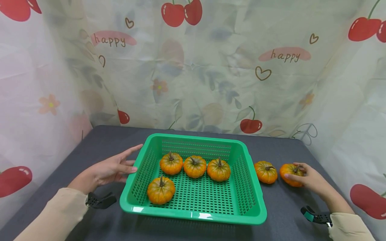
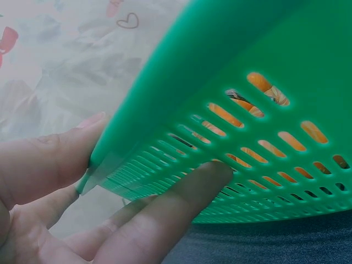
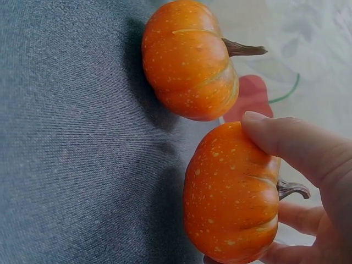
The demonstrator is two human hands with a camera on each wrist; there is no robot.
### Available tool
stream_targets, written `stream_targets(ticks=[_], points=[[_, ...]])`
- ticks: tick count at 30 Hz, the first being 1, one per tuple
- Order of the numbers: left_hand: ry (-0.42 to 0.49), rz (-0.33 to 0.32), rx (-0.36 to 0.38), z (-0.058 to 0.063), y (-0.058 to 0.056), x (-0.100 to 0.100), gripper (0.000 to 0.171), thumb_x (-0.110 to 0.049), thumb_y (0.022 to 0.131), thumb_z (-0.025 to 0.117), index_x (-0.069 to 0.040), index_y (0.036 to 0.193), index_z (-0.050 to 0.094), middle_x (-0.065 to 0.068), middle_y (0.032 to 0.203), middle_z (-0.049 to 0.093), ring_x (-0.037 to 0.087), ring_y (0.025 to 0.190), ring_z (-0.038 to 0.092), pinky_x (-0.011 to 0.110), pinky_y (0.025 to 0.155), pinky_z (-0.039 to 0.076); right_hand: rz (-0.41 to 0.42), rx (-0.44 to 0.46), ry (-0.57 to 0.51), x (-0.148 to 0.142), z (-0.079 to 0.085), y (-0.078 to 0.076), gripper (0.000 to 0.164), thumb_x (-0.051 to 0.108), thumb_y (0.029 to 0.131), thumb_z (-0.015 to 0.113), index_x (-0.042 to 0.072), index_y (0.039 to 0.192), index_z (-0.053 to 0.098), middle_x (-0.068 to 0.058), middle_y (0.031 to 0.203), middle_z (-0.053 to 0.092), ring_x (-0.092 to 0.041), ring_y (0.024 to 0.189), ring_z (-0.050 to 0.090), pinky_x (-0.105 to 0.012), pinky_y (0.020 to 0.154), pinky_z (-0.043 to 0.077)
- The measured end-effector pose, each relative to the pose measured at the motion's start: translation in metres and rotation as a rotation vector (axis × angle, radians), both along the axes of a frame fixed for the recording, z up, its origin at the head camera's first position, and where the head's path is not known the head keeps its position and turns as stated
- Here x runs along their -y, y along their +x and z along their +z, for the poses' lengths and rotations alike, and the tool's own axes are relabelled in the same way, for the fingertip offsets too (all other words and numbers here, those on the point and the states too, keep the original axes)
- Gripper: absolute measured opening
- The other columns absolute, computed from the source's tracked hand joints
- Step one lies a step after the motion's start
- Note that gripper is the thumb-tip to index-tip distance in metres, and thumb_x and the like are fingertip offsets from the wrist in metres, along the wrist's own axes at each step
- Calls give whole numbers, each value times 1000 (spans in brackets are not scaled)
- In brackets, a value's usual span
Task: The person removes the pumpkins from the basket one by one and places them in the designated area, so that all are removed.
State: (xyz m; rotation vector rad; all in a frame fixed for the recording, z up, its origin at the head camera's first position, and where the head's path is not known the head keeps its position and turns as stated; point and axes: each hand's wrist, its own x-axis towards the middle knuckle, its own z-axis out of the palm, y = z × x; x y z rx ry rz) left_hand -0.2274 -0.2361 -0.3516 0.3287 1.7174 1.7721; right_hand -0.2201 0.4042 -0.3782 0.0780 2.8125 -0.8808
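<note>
My left hand (image 1: 110, 169) is at the left side of a green plastic basket (image 1: 193, 217), its fingers mostly straight. Up close in the left wrist view, the fingertips (image 2: 212, 170) touch the rim and the slotted outer wall. Inside the basket, three small orange pumpkins (image 1: 194, 166) line up at the back, and another pumpkin (image 1: 161, 190) sits front left. To the right of the basket, my right hand (image 1: 310, 179) grips a pumpkin (image 3: 231, 192) with thumb and fingers around its sides. Beside it stands another pumpkin (image 3: 190, 60) with a brown stem.
A dark grey cloth (image 1: 280, 214) covers the table under the basket. Behind and at both sides hang pale curtains (image 1: 193, 73) printed with cherries, hearts and the word happy. Dark bands (image 1: 101, 201) are worn at both wrists, over beige sleeves.
</note>
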Motion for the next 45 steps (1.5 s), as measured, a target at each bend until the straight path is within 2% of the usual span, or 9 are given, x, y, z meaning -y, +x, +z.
stream_targets(ticks=[7,12,25,31,37,45], points=[[0,1,4,0,0,0,95,-2,94,59,-29,156,-8,30,155,22,32,116,61,54,94,51,-1,2,-2,3,-1,0,88,50,93,59,-13,144,23,-50,138,23,-57,118,42,-43,78,56],[4,-3,7,0,-1,1,95,-1,94,59,-30,156,-8,30,155,22,32,116,61,55,94,50,16,-9,-10,3,-2,0,85,46,94,59,-14,143,23,-51,138,23,-57,118,42,-45,80,57],[-4,-5,9,0,-1,0,94,-2,95,59,-30,156,-8,30,155,21,32,117,61,55,94,50,2,20,23,4,-3,-4,90,51,92,60,-14,142,24,-51,138,23,-57,118,43,-45,80,56],[-7,-2,10,1,-1,0,94,-2,95,59,-29,156,-8,30,155,21,32,116,61,55,94,50,5,17,42,5,-5,-4,91,52,91,60,-14,142,24,-51,138,23,-58,119,40,-53,85,53],[5,-10,9,1,-1,1,95,-2,95,58,-29,156,-9,30,156,19,32,117,61,55,94,50,20,12,60,7,-3,-3,91,52,91,60,-14,143,25,-51,138,24,-62,122,34,-66,92,43],[4,-4,11,0,-1,0,95,-3,94,59,-29,156,-8,30,155,21,32,117,61,55,94,50,29,8,84,8,-3,-4,91,51,92,59,-15,144,24,-50,138,25,-62,122,33,-69,95,38]])
